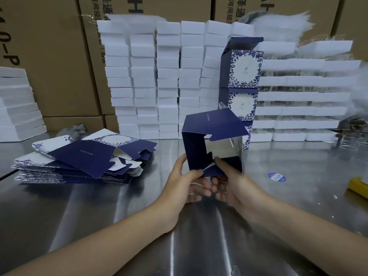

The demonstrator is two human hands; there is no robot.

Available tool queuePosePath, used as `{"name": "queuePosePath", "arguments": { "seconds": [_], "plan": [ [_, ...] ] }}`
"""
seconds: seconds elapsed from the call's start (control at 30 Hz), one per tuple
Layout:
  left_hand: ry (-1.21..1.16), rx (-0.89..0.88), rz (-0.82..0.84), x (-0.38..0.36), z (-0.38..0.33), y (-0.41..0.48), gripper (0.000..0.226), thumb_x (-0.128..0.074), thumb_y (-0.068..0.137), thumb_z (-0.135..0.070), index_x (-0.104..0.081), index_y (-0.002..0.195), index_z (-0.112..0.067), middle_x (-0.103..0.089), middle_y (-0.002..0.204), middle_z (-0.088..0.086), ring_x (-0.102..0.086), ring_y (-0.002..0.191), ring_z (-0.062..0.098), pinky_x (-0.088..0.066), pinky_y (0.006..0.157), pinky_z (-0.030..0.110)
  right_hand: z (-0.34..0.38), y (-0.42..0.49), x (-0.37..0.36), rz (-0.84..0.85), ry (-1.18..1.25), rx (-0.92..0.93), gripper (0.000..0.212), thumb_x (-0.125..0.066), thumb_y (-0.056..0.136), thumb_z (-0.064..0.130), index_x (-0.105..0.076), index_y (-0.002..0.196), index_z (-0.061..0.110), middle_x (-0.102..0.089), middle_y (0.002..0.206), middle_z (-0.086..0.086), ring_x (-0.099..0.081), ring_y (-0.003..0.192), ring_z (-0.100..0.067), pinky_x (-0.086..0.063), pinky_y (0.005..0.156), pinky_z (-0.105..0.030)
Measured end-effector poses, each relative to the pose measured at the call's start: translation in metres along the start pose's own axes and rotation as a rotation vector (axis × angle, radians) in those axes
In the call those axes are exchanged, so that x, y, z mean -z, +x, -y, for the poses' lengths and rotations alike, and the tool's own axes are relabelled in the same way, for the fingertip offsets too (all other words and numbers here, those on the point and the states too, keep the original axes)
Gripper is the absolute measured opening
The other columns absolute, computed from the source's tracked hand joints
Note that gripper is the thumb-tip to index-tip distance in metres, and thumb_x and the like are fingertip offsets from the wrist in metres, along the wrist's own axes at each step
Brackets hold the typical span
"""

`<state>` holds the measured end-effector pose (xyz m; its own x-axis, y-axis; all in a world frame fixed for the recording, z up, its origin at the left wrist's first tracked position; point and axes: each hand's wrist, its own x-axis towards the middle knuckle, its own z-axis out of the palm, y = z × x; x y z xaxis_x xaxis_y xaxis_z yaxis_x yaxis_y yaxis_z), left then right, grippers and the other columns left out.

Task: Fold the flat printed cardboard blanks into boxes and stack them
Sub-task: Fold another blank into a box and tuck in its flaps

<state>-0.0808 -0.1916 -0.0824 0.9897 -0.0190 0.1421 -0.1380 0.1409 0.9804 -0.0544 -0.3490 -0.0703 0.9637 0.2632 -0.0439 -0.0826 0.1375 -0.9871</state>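
A half-formed navy box with a silver inside is held up over the steel table, its open end facing me and its flaps loose. My left hand grips its lower left wall. My right hand pinches a small navy bottom flap at the lower edge. To the left lies a pile of flat blue-and-white printed blanks. Behind the held box stands a stack of finished floral boxes, three high, the top one with its lid flap up.
White foam trays are stacked in tall columns along the back, with more at the right and far left. Brown cartons form the wall. A round blue sticker and a yellow object lie at the right.
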Motion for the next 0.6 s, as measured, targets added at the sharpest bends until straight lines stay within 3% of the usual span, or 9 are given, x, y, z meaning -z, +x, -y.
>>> {"name": "queuePosePath", "arguments": {
  "seconds": [0.1, 0.23, 0.33, 0.47, 0.57, 0.6],
  "plan": [
    [-0.052, 0.001, -0.042, 0.0009, 0.0028, 0.0019, 0.05, -0.057, 0.1, -0.007, -0.052, 0.142, -0.035, -0.069, 0.075, 0.01, -0.065, 0.064, 0.017, -0.045, 0.063, 0.028, -0.0014, -0.0011, -0.0005, 0.037, 0.013, -0.017, 0.035, -0.063, 0.101, 0.049, -0.062, 0.093, 0.015, -0.053, 0.07, -0.004, -0.052, 0.057, -0.013, -0.042, 0.057, -0.026],
    [-0.04, -0.027, -0.045, 0.0007, 0.0039, 0.0021, 0.053, -0.053, 0.1, -0.005, -0.053, 0.137, -0.043, -0.068, 0.076, 0.009, -0.063, 0.067, 0.015, -0.046, 0.066, 0.027, -0.0037, -0.0022, -0.0014, 0.166, 0.014, -0.063, 0.033, -0.074, 0.091, 0.044, -0.061, 0.077, 0.018, -0.056, 0.071, -0.003, -0.055, 0.059, -0.013, -0.042, 0.056, -0.024],
    [0.004, -0.047, -0.041, 0.0006, 0.0021, 0.0008, 0.049, -0.054, 0.101, -0.008, -0.052, 0.138, -0.039, -0.066, 0.074, 0.007, -0.062, 0.066, 0.014, -0.046, 0.066, 0.027, -0.0049, -0.0035, -0.0017, 0.264, -0.017, -0.055, 0.026, -0.073, 0.088, 0.04, -0.065, 0.073, 0.02, -0.056, 0.074, -0.001, -0.055, 0.062, -0.01, -0.043, 0.057, -0.022],
    [0.044, -0.023, -0.052, -0.0005, 0.0018, -0.0006, 0.036, -0.059, 0.103, -0.02, -0.055, 0.135, -0.034, -0.068, 0.076, 0.002, -0.068, 0.071, 0.014, -0.046, 0.07, 0.031, -0.0064, -0.002, 0.0003, 0.187, 0.036, -0.017, 0.027, -0.068, 0.095, 0.03, -0.061, 0.071, 0.019, -0.053, 0.074, -0.004, -0.053, 0.061, -0.013, -0.043, 0.056, -0.023],
    [0.06, 0.024, -0.004, -0.0017, -0.0015, -0.0015, 0.018, -0.061, 0.102, -0.041, -0.07, 0.113, -0.029, -0.073, 0.085, 0.0, -0.074, 0.089, 0.011, -0.055, 0.077, 0.034, -0.0035, -0.0021, -0.0003, 0.199, 0.063, -0.016, 0.031, -0.067, 0.094, 0.031, -0.056, 0.067, 0.019, -0.051, 0.07, -0.004, -0.055, 0.061, -0.013, -0.042, 0.056, -0.024],
    [0.072, 0.043, 0.03, -0.0032, -0.0027, -0.0018, 0.026, -0.057, 0.104, -0.046, -0.072, 0.1, -0.025, -0.071, 0.082, -0.001, -0.073, 0.089, 0.011, -0.058, 0.079, 0.035, -0.0022, -0.003, -0.0008, 0.229, 0.081, -0.029, 0.03, -0.068, 0.093, 0.032, -0.056, 0.068, 0.019, -0.052, 0.07, -0.002, -0.055, 0.062, -0.012, -0.042, 0.056, -0.024]
  ]
}}
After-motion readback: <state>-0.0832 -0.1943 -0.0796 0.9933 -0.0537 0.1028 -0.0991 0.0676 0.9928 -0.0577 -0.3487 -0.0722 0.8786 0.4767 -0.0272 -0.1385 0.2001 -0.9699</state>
